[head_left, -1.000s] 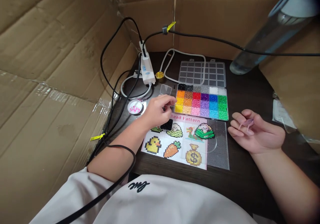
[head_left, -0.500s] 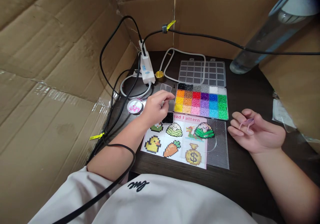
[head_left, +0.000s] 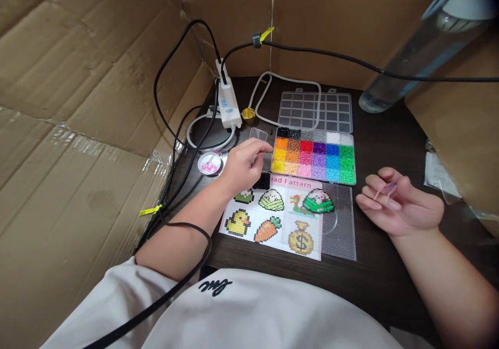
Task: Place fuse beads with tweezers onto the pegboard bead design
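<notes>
My left hand [head_left: 244,164] hovers just left of the open bead box [head_left: 314,157], fingers curled and pinched together; what they hold, if anything, is too small to see. A small black bead patch [head_left: 262,181] lies just below that hand on the pattern sheet [head_left: 273,215]. My right hand [head_left: 399,207] rests palm up to the right of the clear pegboard [head_left: 340,219], with pale pink tweezers [head_left: 385,189] lying across its loosely curled fingers. A green and white bead figure [head_left: 318,202] sits on the pegboard.
The box's clear lid [head_left: 315,112] lies open behind it. A small dish of pink beads [head_left: 209,163], a white power adapter [head_left: 226,105] with black cables and a gold cap [head_left: 248,113] sit at the back left. Cardboard walls surround the dark table [head_left: 382,281]. A clear bottle [head_left: 421,47] leans at right.
My left hand has drawn back a little from the bead box's yellow corner toward the left. The right hand has hardly moved.
</notes>
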Motion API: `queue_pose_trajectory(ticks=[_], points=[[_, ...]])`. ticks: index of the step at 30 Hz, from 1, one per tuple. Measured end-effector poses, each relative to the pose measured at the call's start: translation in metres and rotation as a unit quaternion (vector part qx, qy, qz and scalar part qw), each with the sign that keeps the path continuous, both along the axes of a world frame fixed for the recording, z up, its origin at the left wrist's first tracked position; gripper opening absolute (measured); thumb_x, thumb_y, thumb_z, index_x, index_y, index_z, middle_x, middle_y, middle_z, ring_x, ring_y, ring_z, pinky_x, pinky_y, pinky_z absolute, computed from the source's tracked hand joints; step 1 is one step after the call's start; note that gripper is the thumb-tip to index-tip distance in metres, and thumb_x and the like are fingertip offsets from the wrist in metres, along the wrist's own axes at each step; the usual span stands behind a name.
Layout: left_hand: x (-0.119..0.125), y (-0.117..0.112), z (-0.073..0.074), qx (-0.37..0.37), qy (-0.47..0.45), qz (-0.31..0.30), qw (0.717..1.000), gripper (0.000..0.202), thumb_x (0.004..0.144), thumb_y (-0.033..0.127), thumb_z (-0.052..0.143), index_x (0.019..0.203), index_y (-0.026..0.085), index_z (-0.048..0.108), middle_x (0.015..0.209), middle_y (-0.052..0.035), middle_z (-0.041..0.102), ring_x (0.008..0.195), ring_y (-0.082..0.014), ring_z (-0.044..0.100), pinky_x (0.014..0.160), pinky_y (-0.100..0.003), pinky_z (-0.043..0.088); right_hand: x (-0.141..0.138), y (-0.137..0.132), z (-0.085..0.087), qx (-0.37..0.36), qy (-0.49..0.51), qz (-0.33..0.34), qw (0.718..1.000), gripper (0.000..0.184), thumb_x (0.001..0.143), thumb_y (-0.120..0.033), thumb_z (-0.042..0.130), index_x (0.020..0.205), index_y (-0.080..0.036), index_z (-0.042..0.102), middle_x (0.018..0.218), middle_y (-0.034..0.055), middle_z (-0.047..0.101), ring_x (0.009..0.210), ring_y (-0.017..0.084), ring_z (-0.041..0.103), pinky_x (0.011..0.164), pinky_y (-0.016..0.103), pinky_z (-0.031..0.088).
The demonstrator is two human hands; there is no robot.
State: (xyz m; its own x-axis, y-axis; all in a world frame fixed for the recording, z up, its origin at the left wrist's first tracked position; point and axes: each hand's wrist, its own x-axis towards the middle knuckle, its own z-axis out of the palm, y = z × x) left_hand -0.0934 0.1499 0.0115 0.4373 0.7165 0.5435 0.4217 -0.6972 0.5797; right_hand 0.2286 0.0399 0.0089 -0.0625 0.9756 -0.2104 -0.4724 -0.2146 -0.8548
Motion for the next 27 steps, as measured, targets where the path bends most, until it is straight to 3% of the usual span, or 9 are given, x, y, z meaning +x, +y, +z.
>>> queue_pose_trajectory(ticks=[5, 13, 17, 22, 27], points=[[0.001, -0.001, 0.003, 0.004, 0.004, -0.001, 1.000, 0.032, 0.079, -0.003, 0.050, 0.096, 0.018, 0.068, 0.096, -0.0055, 0.074, 0.089, -0.0150, 0.068, 0.079, -0.030, 0.057, 0.003, 0.000, -0.006, 0.017, -0.026, 0.003, 0.999, 0.014, 0.079, -0.053, 0.079, 0.088, -0.043, 0.077, 0.080, -0.0063, 0.068, 0.042, 0.005, 0.003, 0.043, 0.032, 0.024], [0.000, 0.002, 0.002, -0.005, 0.009, 0.010, 1.000, 0.027, 0.082, 0.004, 0.054, 0.097, 0.018, 0.070, 0.097, -0.0057, 0.074, 0.089, -0.0162, 0.069, 0.078, -0.030, 0.056, -0.003, 0.006, -0.001, 0.038, 0.005, -0.024, 0.999, 0.010, 0.078, -0.055, 0.081, 0.082, -0.047, 0.076, 0.087, -0.0077, 0.066, 0.045, 0.005, 0.011, 0.042, 0.026, 0.024], [0.001, 0.003, 0.003, -0.006, 0.010, 0.014, 1.000, 0.023, 0.083, 0.007, 0.055, 0.096, 0.020, 0.070, 0.097, -0.0049, 0.074, 0.090, -0.0164, 0.069, 0.081, -0.030, 0.057, -0.004, 0.010, -0.001, 0.058, 0.013, -0.031, 0.998, 0.008, 0.085, -0.054, 0.075, 0.084, -0.046, 0.073, 0.084, -0.0058, 0.059, 0.048, 0.008, 0.021, 0.043, 0.023, 0.028], [0.002, 0.003, 0.005, -0.012, 0.012, 0.020, 1.000, 0.021, 0.084, 0.010, 0.057, 0.095, 0.021, 0.070, 0.097, -0.0037, 0.074, 0.089, -0.0167, 0.069, 0.079, -0.030, 0.057, -0.003, 0.012, 0.001, 0.058, 0.001, -0.048, 0.997, 0.015, 0.086, -0.056, 0.073, 0.084, -0.040, 0.072, 0.067, -0.0058, 0.040, 0.046, 0.007, 0.017, 0.041, 0.020, 0.031], [0.002, 0.003, 0.005, -0.014, 0.011, 0.019, 1.000, 0.021, 0.084, 0.010, 0.057, 0.095, 0.021, 0.070, 0.097, -0.0038, 0.074, 0.090, -0.0162, 0.069, 0.079, -0.029, 0.057, -0.003, 0.013, 0.003, 0.045, 0.020, -0.058, 0.997, 0.011, 0.084, -0.045, 0.078, 0.089, -0.037, 0.072, 0.069, -0.0059, 0.043, 0.046, 0.006, 0.019, 0.041, 0.021, 0.032]])
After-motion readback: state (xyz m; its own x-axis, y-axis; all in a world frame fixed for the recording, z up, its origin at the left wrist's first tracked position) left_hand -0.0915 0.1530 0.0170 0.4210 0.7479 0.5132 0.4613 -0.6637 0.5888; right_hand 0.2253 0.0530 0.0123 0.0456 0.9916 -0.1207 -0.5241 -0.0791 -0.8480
